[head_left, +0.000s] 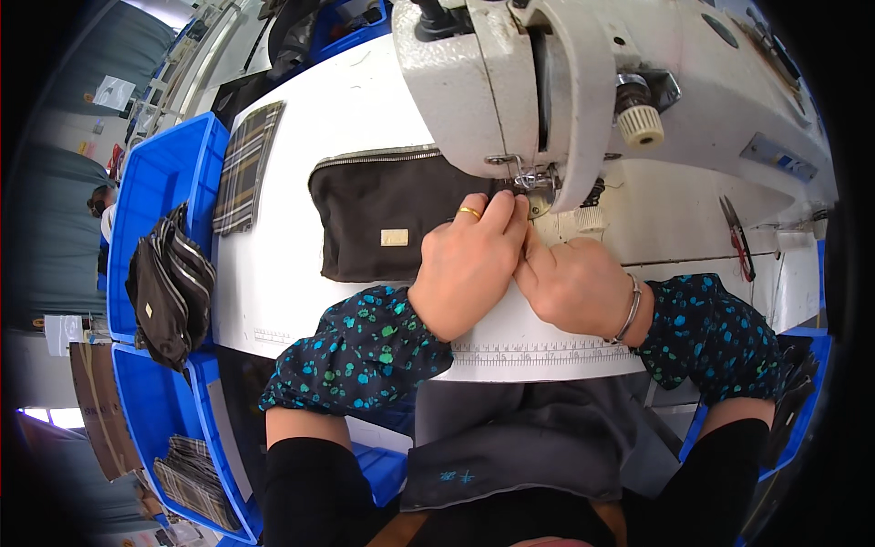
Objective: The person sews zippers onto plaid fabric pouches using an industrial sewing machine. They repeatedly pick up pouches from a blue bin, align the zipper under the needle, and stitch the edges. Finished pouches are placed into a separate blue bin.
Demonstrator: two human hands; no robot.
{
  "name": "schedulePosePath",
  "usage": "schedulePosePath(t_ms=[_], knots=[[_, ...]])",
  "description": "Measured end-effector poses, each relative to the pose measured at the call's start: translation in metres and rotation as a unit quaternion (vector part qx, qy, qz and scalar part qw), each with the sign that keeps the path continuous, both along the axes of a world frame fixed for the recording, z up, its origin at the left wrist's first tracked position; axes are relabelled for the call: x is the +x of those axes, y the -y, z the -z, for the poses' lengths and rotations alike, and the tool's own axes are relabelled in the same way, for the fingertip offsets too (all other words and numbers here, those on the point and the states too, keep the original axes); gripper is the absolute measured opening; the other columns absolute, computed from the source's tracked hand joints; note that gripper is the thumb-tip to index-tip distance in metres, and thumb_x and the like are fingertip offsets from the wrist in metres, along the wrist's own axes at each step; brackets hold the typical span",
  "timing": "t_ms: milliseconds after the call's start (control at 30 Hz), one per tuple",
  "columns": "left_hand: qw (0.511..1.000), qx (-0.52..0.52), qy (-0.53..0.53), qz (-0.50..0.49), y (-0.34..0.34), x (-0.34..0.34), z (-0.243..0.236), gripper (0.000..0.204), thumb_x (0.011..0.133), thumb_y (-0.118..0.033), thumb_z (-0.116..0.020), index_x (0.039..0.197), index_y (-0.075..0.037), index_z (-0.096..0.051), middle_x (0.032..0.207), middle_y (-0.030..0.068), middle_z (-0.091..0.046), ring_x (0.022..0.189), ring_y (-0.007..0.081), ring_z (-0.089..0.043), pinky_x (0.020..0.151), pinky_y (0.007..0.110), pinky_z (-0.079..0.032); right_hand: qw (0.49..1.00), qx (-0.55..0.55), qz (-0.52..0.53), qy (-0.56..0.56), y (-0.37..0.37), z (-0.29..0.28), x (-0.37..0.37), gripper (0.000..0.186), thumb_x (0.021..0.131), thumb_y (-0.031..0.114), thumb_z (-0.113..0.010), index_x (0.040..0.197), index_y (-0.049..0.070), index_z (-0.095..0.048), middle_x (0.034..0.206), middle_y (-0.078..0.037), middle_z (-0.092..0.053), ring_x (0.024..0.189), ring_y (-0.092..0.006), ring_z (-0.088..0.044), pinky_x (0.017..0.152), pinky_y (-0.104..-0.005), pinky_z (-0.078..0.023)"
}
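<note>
My left hand point(469, 260), with a gold ring, has its fingers pressed together at the right end of a dark brown zippered pouch point(360, 205) with a small gold label, just before the presser foot point(533, 180) of a white sewing machine point(465, 100). My right hand point(570, 283) is curled beside it, thumb and finger meeting at the pouch's edge by the left fingertips, which hide what they grip. The pouch lies on the white table point(273, 301), its zipper along the far side.
Folded plaid fabric point(246, 164) lies at the table's left. Blue bins point(164, 155) stand alongside, with dark pouches point(169, 283) and more plaid pieces point(196, 483). Red-handled scissors point(740, 237) lie at right, near another blue bin point(793, 428). Another person point(100, 205) is at far left.
</note>
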State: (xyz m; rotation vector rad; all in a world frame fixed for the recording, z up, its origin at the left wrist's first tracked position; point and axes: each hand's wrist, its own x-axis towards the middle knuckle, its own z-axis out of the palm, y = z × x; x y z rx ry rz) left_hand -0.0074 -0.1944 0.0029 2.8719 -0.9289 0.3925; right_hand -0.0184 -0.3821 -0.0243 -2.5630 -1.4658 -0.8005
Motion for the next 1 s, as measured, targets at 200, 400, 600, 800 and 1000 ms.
schedulePosePath(t_ms=[200,400,600,800,1000], knots=[[0.997,-0.059,0.0,0.04,-0.012,0.005,-0.001,0.04,0.084,-0.01,-0.067,0.124,-0.005,-0.071,0.12,0.0049,-0.07,0.112,0.027,-0.069,0.077,0.035,-0.063,1.0,0.026,0.004,0.001,0.0,0.001,0.001,0.027,0.075,0.014,-0.067,0.09,-0.008,-0.074,0.099,-0.034,-0.073,0.057,-0.0188,-0.068,0.047,-0.0316,-0.051],[0.997,-0.052,0.005,0.051,-0.023,0.001,-0.019,0.032,0.075,-0.011,-0.072,0.106,-0.011,-0.079,0.1,0.0006,-0.07,0.102,0.0243,-0.068,0.096,0.039,-0.056,0.999,0.041,0.006,-0.016,0.0,0.002,-0.002,0.026,0.074,0.014,-0.069,0.088,-0.007,-0.073,0.099,-0.036,-0.073,0.055,-0.0187,-0.067,0.046,-0.0309,-0.05],[0.99,-0.01,0.082,0.111,-0.014,0.0,0.0,0.026,0.081,-0.015,-0.067,0.105,-0.007,-0.073,0.097,0.0027,-0.06,0.101,0.0224,-0.061,0.112,0.051,-0.045,1.0,0.026,0.0,-0.017,-0.004,-0.001,-0.016,0.016,0.073,0.013,-0.068,0.074,-0.003,-0.068,0.092,-0.035,-0.073,0.049,-0.0182,-0.063,0.042,-0.0311,-0.047],[0.988,0.002,0.065,0.138,-0.012,0.0,0.002,0.025,0.082,-0.014,-0.064,0.103,-0.004,-0.071,0.097,0.0054,-0.058,0.099,0.0243,-0.058,0.111,0.05,-0.045,0.999,0.015,0.002,-0.041,-0.003,0.0,-0.02,0.016,0.073,0.012,-0.066,0.083,0.0,-0.069,0.096,-0.025,-0.076,0.051,-0.0156,-0.058,0.046,-0.03,-0.043],[0.988,-0.033,0.057,0.14,-0.011,0.011,0.004,0.025,0.08,-0.014,-0.066,0.101,-0.003,-0.072,0.097,0.006,-0.06,0.099,0.0253,-0.059,0.102,0.044,-0.048,0.998,0.036,0.007,-0.041,-0.004,0.005,-0.01,0.016,0.074,0.014,-0.067,0.077,-0.002,-0.069,0.08,-0.024,-0.071,0.047,-0.0169,-0.061,0.042,-0.0317,-0.045]])
